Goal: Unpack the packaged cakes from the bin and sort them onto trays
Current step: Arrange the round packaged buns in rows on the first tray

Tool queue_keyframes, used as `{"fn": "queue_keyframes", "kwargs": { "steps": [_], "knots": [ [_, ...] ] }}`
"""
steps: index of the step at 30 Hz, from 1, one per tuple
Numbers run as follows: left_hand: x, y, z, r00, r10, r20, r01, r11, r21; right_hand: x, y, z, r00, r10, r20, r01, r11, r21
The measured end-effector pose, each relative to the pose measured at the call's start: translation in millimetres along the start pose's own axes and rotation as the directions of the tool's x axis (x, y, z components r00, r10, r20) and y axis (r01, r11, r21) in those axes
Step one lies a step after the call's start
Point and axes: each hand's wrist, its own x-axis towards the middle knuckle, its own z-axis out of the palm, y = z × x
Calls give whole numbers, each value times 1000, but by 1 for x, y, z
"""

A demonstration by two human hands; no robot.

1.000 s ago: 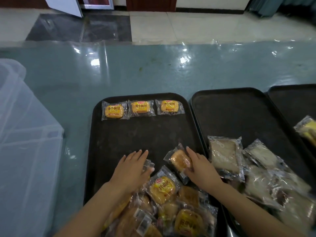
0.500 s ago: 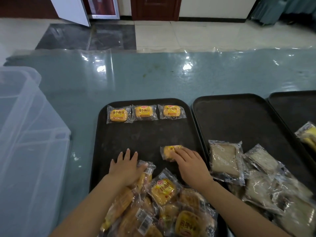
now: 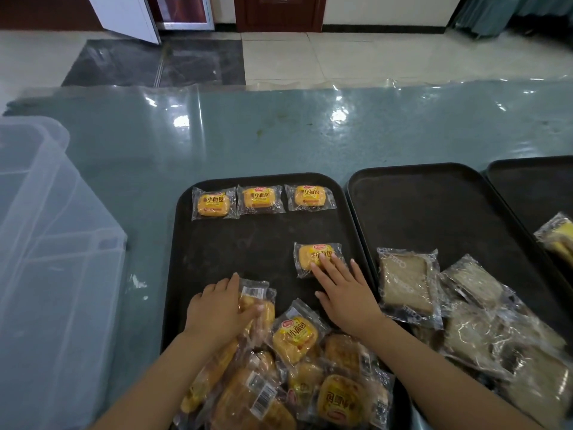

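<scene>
Three yellow packaged cakes [image 3: 259,200] lie in a row along the far edge of the left black tray [image 3: 217,259]. A fourth yellow cake [image 3: 313,254] lies face up mid-tray; my right hand [image 3: 344,293] rests flat with straight fingertips on its near edge. My left hand [image 3: 217,308] grips a wrapped cake [image 3: 259,297] lying barcode side up, thumb across the wrapper. A heap of yellow cake packs [image 3: 294,383] covers the tray's near end. Brown sliced cakes in clear wrappers [image 3: 409,283] pile on the middle tray [image 3: 434,206].
A clear plastic bin [image 3: 46,243] stands at the left on the glossy green table [image 3: 279,135]. A third black tray [image 3: 533,181] at the right edge holds a yellow pack [image 3: 558,237]. The far halves of the middle and right trays are bare.
My right hand turned the fourth cake face up and slid it forward onto the tray, fingers now flat on it. My left hand drew back and closed on a wrapped cake from the heap.
</scene>
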Motion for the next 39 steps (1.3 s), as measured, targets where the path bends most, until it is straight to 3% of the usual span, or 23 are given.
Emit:
{"fn": "queue_keyframes", "kwargs": {
  "steps": [10, 13, 17, 20, 24, 27, 30, 34, 39],
  "knots": [
    [49, 1, -2, 988, 27, -154, -27, 1000, 1, 64, 18, -21, 999, 18, 35, -20, 999, 32],
    [59, 4, -4, 981, 51, -188, -64, 996, -69, 76, 21, -24, 999, 20, 31, -21, 999, 43],
    [58, 0, -5, 981, 77, -176, -125, 951, -283, 75, 19, -23, 1000, 17, 3, -17, 999, 44],
    [44, -11, -4, 971, 132, -198, -185, 942, -281, 64, 15, -17, 998, -12, -61, 13, 1000, 13],
    [21, -28, -2, 958, 27, -285, -117, 946, -303, 44, -4, -10, 979, -146, -142, 152, 988, 30],
    [11, -34, 2, 968, 3, -252, -80, 953, -294, 37, -23, -7, 957, -271, -98, 276, 960, 37],
    [6, -30, 5, 973, 82, -217, -134, 962, -239, 39, -43, -9, 934, -354, -39, 356, 931, 79],
    [6, -18, 7, 983, 107, -149, -122, 988, -91, 44, -61, -14, 944, -327, 48, 316, 935, 159],
    [22, -8, 6, 997, 49, -63, -53, 997, -53, 44, -60, -14, 959, -279, 46, 266, 944, 194]
  ]
}}
